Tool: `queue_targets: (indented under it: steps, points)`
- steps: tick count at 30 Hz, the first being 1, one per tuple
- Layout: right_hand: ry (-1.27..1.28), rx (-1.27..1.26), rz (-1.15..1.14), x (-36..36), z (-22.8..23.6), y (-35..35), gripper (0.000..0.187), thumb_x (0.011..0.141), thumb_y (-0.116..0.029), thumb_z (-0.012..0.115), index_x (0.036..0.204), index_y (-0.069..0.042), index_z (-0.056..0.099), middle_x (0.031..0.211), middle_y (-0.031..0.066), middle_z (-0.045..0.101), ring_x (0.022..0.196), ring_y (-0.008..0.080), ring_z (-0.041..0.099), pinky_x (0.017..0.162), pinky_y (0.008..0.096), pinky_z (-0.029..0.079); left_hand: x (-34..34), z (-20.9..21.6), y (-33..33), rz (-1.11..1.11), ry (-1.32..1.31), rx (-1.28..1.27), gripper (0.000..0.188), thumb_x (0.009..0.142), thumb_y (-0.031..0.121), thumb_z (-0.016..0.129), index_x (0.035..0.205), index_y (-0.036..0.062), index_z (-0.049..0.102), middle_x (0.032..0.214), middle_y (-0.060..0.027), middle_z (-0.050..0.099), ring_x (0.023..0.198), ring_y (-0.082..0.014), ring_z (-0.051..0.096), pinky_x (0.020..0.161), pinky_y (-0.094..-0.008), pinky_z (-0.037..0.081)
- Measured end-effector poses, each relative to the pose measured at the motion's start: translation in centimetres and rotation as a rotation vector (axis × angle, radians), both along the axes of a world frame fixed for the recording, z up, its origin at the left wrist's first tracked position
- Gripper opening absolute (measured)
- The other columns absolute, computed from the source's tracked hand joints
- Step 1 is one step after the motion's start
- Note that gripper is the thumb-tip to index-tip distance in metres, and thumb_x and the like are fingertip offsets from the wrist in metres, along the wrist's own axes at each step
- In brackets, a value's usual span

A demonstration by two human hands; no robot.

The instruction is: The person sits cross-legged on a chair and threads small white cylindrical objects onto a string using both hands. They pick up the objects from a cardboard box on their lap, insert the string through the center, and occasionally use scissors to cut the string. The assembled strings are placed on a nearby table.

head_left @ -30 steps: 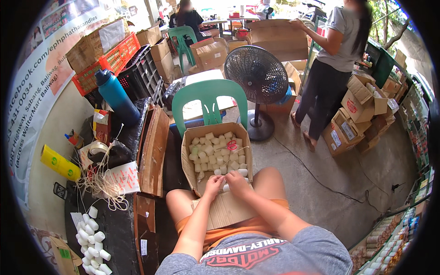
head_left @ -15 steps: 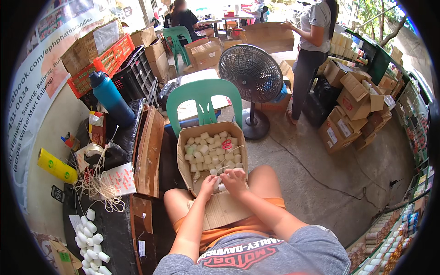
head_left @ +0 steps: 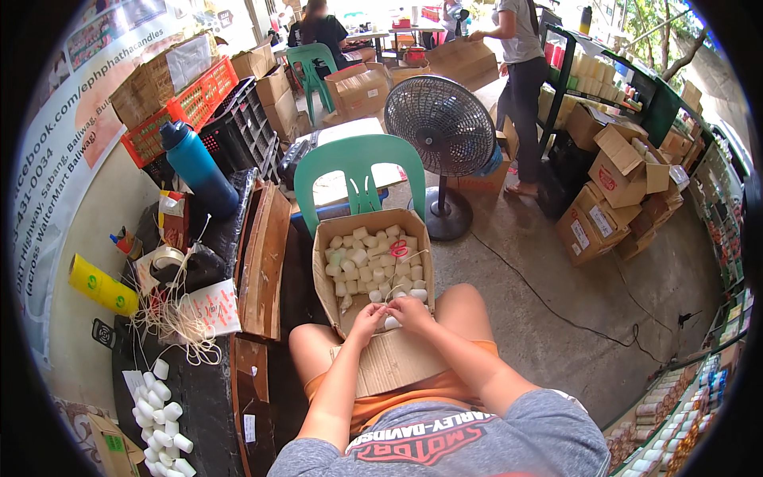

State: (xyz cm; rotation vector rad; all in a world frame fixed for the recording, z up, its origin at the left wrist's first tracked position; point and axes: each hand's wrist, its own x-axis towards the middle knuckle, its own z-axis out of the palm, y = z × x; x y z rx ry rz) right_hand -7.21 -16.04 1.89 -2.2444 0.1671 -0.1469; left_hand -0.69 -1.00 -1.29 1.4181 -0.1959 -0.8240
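A small white candle (head_left: 391,322) is pinched between the left hand (head_left: 367,320) and right hand (head_left: 412,312) at the near edge of the box (head_left: 326,270). It is judged light, waxy, brittle; best held round its sides, not by the thin wick.

So there's a small white candle (head_left: 391,322), short and cylinder-shaped, pinched between both hands right at the near edge of an open cardboard box (head_left: 330,274). The box sits on the person's lap with flaps spread, loosely piled with more white candles (head_left: 369,266) lying every which way, plus small red-handled scissors (head_left: 398,248) on top.
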Motion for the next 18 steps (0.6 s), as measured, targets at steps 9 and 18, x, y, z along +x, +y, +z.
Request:
queue_targets:
  steps: [9,18]
  points:
    - [-0.462,-0.601,-0.007,-0.7,0.9,1.3,0.010,0.069,-0.017,0.062,0.076,-0.011,0.057,0.080,0.0038,0.058,0.086,0.0223,0.054,0.079,0.0366,0.040,0.2,0.7,0.4,-0.060,0.126,0.033,0.023,0.086,0.028,0.060,0.100,0.0103,0.060,0.088,0.0039,0.058,0.078,-0.0061,0.047,0.070,-0.0215,0.037]
    - [-0.370,-0.487,-0.068,-0.9,0.5,1.8,0.011,0.074,-0.018,0.062,0.077,-0.009,0.056,0.078,0.0060,0.059,0.084,0.0249,0.053,0.080,0.0369,0.037,0.2,-1.1,0.2,0.024,-0.102,0.037,0.020,0.086,0.022,0.061,0.098,0.0059,0.060,0.089,0.0008,0.060,0.082,-0.0087,0.052,0.077,-0.0234,0.040]
